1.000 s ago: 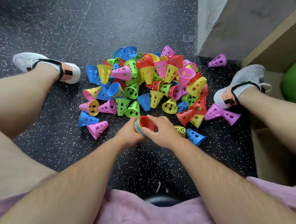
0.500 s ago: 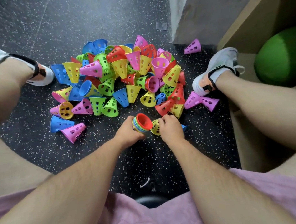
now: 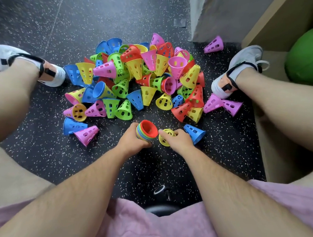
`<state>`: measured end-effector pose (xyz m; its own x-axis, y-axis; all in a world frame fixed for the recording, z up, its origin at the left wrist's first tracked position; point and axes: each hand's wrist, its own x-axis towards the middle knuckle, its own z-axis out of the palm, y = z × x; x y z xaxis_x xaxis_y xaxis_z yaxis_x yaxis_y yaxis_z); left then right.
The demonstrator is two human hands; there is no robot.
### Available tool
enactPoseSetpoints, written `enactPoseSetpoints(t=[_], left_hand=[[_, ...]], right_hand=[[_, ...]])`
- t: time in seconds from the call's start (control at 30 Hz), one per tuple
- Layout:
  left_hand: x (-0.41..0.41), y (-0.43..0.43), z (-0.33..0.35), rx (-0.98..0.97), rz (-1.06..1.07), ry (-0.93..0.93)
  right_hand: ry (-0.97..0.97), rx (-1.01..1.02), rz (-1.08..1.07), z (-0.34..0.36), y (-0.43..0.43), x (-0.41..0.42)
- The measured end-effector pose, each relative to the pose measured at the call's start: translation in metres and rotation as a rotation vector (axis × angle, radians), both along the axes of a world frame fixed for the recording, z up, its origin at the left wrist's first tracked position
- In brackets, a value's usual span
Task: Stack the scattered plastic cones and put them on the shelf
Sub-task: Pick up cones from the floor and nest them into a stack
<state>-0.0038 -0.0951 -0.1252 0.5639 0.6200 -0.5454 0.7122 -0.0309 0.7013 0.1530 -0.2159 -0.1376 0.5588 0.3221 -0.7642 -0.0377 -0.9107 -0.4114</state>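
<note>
My left grip (image 3: 133,141) is wrapped round the nested stack (image 3: 146,134) — red cone innermost, rainbow rims showing — while my right grip (image 3: 180,141) pinches a yellow cone (image 3: 164,139) just beside it, low over the floor (image 3: 44,158). So only a handful done; the big pile (image 3: 144,79) is loose and none have reached the shelf (image 3: 265,24), far as I can tell. Thin glossy plastic, hole-punched, tapered, so they should nest easily. Floor's black speckled rubber.
</note>
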Motion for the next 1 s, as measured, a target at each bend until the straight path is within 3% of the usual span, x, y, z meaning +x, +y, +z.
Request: enactPoseSetpoints(t=[0.3,0.6,0.8,0.93,1.0], left_hand=[[-0.007,-0.005,-0.003,-0.007,-0.028,0.011],[-0.013,-0.003,-0.002,-0.018,0.026,-0.001],[-0.014,0.0,-0.003,-0.031,0.1,-0.007],[-0.013,0.001,-0.003,-0.029,0.116,-0.009],[-0.012,0.001,-0.003,-0.03,0.108,-0.01]], right_hand=[[0.136,0.096,-0.186,-0.001,0.012,-0.001],[0.092,0.148,0.068,0.015,0.005,-0.011],[-0.248,0.206,0.345,0.026,0.003,-0.007],[-0.57,0.421,0.248,0.048,0.007,0.005],[-0.617,0.501,0.213,0.056,0.011,0.008]])
